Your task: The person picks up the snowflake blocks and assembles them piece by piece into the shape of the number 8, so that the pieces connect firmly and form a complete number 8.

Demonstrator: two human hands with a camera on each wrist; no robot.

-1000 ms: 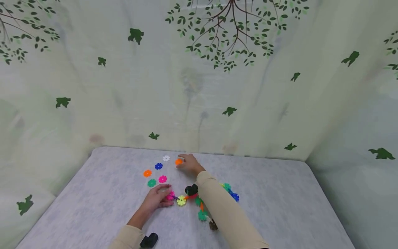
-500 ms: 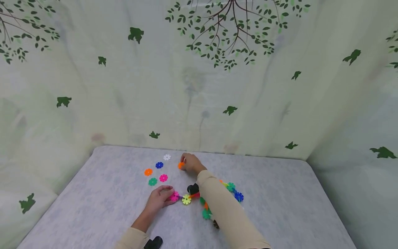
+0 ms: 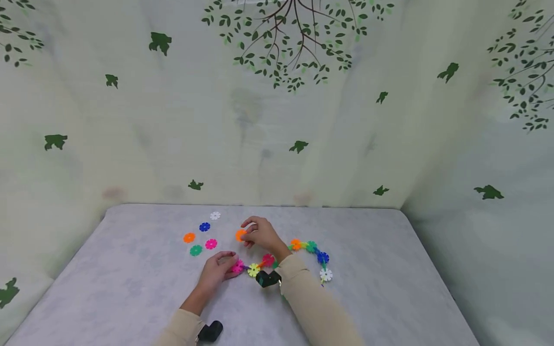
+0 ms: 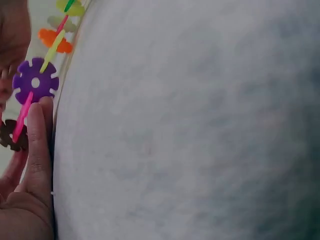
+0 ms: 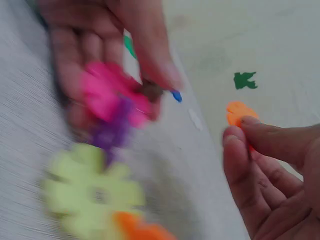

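Observation:
My left hand [image 3: 216, 270] pinches the end of a chain of flower-shaped plastic discs. A brown disc [image 4: 13, 134] lies at its fingers, joined to a pink disc [image 5: 112, 95], then a purple disc [image 4: 35, 80] and a yellow disc [image 3: 253, 270]. Beyond, the chain bends behind the right sleeve and comes out at a green disc [image 3: 311, 247], a blue disc [image 3: 322, 258] and a white disc [image 3: 326, 274]. Up and to the right of the left hand, my right hand [image 3: 261, 236] holds a loose orange disc [image 5: 240, 112] between thumb and fingertips.
Loose discs lie at the table's back left: white [image 3: 215, 216], blue [image 3: 205, 227], orange [image 3: 189, 238], pink [image 3: 211, 244] and green [image 3: 196, 250]. Black wrist devices [image 3: 210, 331] sit by both sleeves. A leaf-printed curtain [image 3: 277, 168] stands behind the grey table [image 3: 381, 278].
The head view has turned right. My right hand has drawn the orange disc back toward me, and my left hand has shifted right with the chain's end. More of the chain's far part shows.

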